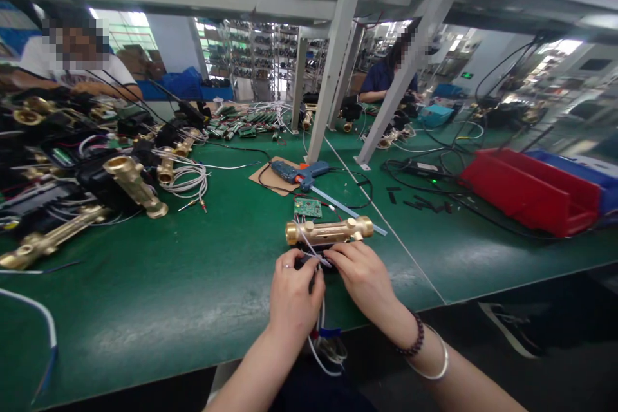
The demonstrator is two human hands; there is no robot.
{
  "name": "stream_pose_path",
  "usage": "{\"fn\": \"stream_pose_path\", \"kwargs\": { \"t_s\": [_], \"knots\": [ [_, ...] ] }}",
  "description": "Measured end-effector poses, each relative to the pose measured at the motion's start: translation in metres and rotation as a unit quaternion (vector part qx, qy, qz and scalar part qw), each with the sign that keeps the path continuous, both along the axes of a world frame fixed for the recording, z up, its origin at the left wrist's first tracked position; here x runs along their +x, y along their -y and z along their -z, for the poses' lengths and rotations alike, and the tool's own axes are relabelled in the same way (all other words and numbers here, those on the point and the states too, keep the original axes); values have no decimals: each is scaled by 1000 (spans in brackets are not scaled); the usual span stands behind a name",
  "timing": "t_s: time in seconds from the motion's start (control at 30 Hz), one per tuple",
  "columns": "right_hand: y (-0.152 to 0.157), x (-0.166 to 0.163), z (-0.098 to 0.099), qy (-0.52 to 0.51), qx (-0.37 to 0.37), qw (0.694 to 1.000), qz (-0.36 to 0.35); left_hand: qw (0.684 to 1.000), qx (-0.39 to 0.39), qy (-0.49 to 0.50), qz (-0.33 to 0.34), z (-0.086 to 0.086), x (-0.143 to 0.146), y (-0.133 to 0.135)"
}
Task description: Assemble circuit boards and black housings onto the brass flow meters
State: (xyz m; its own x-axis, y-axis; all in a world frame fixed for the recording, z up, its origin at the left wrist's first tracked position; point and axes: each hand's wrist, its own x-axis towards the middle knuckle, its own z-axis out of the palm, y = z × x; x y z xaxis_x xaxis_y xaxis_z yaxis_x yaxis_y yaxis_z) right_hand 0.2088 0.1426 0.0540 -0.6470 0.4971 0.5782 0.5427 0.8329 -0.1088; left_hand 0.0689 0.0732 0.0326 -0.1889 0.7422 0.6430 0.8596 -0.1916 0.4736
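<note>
Green bench is crowded at left by brass fittings, overhung by grey frame. White cable is pinched by left hand; right hand alongside, grip unclear.

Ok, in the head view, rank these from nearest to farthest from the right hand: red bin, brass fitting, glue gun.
1. Brass fitting, just beyond the right hand.
2. Glue gun, farther back, toward the left.
3. Red bin, well off to the right.

Open tabletop leftward, brass fitting and glue gun ahead
</note>
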Motion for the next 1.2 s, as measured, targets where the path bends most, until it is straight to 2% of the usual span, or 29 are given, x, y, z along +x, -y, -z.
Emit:
{"fn": "stream_pose_path", "kwargs": {
  "t_s": [0.33,0.5,0.67,0.83,0.97,1.2],
  "knots": [
    [5,0,-3,-5,-21,1000,-2,1000,-29,5,-2,1,-2,-1],
    [12,2,0,21,-2,1000,11,999,-46,16,-12,0,-1,0],
    [15,2,1,26,7,1000,10,999,-49,-13,-19,-1,-1,-1],
    [10,1,-5,19,-25,999,3,998,-42,-33,-18,1,-2,-1],
    [0,-3,-13,69,-40,997,24,999,-29,-14,-4,7,-3,1],
    [0,-13,-17,148,-2,989,21,999,-7,43,6,6,-7,4]
  ]
}}
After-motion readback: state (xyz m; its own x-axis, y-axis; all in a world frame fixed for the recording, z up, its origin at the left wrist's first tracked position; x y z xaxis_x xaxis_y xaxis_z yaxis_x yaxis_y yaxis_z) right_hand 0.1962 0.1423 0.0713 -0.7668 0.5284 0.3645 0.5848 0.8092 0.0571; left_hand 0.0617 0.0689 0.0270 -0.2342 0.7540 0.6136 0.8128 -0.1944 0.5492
